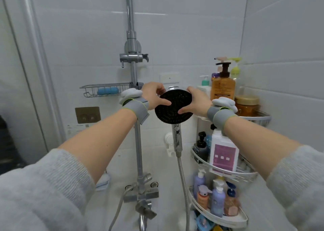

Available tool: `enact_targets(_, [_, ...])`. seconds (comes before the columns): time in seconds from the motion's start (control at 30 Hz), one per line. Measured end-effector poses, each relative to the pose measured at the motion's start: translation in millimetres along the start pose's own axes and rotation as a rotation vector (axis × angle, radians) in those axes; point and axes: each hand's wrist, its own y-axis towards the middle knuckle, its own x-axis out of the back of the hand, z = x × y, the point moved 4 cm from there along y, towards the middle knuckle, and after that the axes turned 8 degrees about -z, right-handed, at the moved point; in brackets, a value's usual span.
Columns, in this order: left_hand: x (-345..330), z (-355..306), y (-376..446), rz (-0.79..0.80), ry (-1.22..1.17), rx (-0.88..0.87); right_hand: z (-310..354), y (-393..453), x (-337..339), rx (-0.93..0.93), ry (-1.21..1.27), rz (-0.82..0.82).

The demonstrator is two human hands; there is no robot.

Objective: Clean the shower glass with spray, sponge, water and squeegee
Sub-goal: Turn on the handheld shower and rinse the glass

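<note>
The hand shower (173,106) has a round black face and a chrome handle that points down. Its metal hose (183,180) hangs below it. My left hand (155,96) grips the left rim of the black head, thumb on its face. My right hand (196,100) grips the right rim the same way. The head faces me, in front of the white tiled wall. The shower glass (15,73) stands at the far left with its white frame. No spray bottle, sponge or squeegee can be picked out.
A chrome riser rail (134,69) with an empty slider bracket runs up the wall, and the mixer tap (142,195) sits below. A wire soap basket (105,89) holds a blue bar. A corner rack (226,171) at the right carries several bottles.
</note>
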Motion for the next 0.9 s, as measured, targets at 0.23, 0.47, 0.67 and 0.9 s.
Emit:
enact_targets(0.23, [64.9,-19.2,37.9,-0.147,0.123,-0.061,56.5,43.9,36.5,0.077,-0.081,-0.115])
enact_targets(0.47, [162.1,-59.1,81.0,-0.319,0.202,-0.165,132.6,89.3,93.5,0.186,0.029,-0.300])
enact_targets(0.67, [212.5,-82.0,96.6,-0.405,0.226,-0.250,172.4,114.9,127.9,0.263,0.114,-0.372])
enact_targets(0.9, [233.1,-91.0,113.4,-0.460,0.285,-0.284,186.3,131.5,141.3,0.311,0.170,-0.412])
